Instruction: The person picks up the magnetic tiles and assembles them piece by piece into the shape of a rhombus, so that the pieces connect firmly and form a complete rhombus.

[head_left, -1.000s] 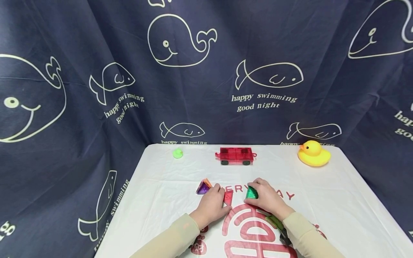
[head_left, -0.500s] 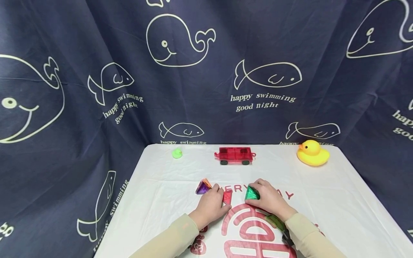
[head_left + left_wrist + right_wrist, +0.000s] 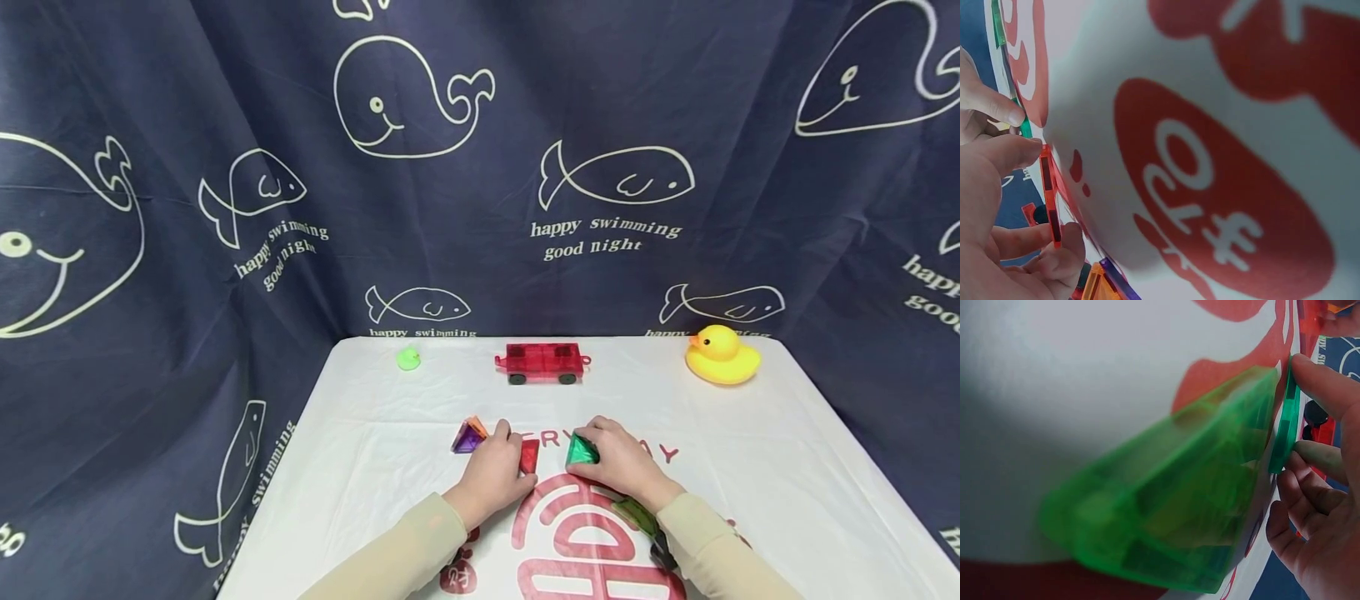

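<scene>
My left hand [image 3: 491, 471] pinches a translucent red triangular magnetic tile [image 3: 529, 455] between thumb and fingers. The left wrist view shows that red tile edge-on, standing on its edge close to the sheet. A short distance to the right, my right hand [image 3: 622, 458] pinches a green triangular magnetic tile [image 3: 580, 450] by its edges; the right wrist view shows its thin side between thumb and fingers. Just left of my left hand, purple and orange tiles [image 3: 468, 436] lean together. Another green piece [image 3: 1166, 500] looms large beside my right wrist.
At the back of the white sheet [image 3: 382, 400] stand a small green duck [image 3: 408, 358], a red wheeled car base [image 3: 542, 361] and a big yellow duck [image 3: 722, 357]. A dark piece [image 3: 662, 552] lies by the right sleeve. A navy curtain [image 3: 480, 233] hangs behind.
The red tile in my left hand has tipped more upright and looks darker. Both hands keep their grips in nearly the same places. The head view has shifted slightly.
</scene>
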Demonstrator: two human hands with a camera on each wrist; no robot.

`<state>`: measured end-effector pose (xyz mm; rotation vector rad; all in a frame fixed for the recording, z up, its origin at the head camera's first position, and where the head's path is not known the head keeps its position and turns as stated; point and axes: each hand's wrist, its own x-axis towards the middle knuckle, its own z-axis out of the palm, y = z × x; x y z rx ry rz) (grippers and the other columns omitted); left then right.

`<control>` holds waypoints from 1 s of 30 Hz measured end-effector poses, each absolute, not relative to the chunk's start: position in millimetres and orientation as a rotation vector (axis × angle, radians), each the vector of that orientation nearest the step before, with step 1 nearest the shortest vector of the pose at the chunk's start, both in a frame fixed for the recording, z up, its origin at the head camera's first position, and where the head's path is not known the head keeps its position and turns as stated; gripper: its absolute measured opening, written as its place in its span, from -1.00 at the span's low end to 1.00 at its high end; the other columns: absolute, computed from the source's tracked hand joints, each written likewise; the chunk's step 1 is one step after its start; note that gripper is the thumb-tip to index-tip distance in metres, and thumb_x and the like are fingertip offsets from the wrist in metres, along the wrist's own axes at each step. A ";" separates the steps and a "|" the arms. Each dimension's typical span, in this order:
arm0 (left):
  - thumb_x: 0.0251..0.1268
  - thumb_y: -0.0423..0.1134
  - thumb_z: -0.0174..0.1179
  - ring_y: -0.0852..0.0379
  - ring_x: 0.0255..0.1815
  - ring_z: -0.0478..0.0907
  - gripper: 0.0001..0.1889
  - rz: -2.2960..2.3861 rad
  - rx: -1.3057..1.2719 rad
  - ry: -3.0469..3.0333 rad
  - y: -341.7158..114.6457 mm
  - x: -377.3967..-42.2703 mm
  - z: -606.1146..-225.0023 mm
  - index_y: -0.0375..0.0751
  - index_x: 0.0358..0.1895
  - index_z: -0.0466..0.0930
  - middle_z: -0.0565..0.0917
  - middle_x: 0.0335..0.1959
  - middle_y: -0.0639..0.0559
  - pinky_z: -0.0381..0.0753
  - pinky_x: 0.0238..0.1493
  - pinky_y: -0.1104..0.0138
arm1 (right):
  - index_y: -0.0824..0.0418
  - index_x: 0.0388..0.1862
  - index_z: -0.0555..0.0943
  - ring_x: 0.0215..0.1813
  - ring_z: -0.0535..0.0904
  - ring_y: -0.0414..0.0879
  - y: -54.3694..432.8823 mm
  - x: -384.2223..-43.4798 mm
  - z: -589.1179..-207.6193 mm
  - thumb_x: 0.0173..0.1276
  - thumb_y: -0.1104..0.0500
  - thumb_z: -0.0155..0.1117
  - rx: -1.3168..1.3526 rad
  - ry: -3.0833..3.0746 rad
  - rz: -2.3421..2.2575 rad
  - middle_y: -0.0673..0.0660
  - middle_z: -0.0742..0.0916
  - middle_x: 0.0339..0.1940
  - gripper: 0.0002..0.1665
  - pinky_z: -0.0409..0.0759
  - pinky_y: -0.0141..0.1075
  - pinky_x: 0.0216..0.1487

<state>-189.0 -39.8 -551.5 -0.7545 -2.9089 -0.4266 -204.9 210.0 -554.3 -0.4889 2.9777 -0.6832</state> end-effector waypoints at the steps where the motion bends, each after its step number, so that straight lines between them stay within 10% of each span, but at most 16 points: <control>1: 0.10 0.06 0.53 0.21 -0.48 0.41 -0.44 -0.429 -0.759 -2.901 -39.1 -189.6 -551.3 -0.36 -0.06 0.65 0.44 -0.18 -0.05 0.59 -0.33 0.35 | 0.26 0.20 0.70 -0.12 0.53 -0.08 209.8 -205.1 -554.8 0.11 -0.24 0.66 -0.485 2.977 -0.685 0.07 0.63 -0.07 -0.17 0.65 -0.05 0.04; 30: 0.18 -0.02 0.55 0.18 -0.43 0.53 -0.59 -0.472 -0.757 -2.928 -30.8 -197.8 -547.0 -0.23 -0.07 0.70 0.58 -0.35 0.02 0.61 -0.33 0.31 | 0.21 0.23 0.69 -0.12 0.53 -0.11 204.1 -200.9 -555.2 0.08 -0.25 0.67 -0.430 2.954 -0.706 0.03 0.63 -0.06 -0.16 0.65 -0.05 0.08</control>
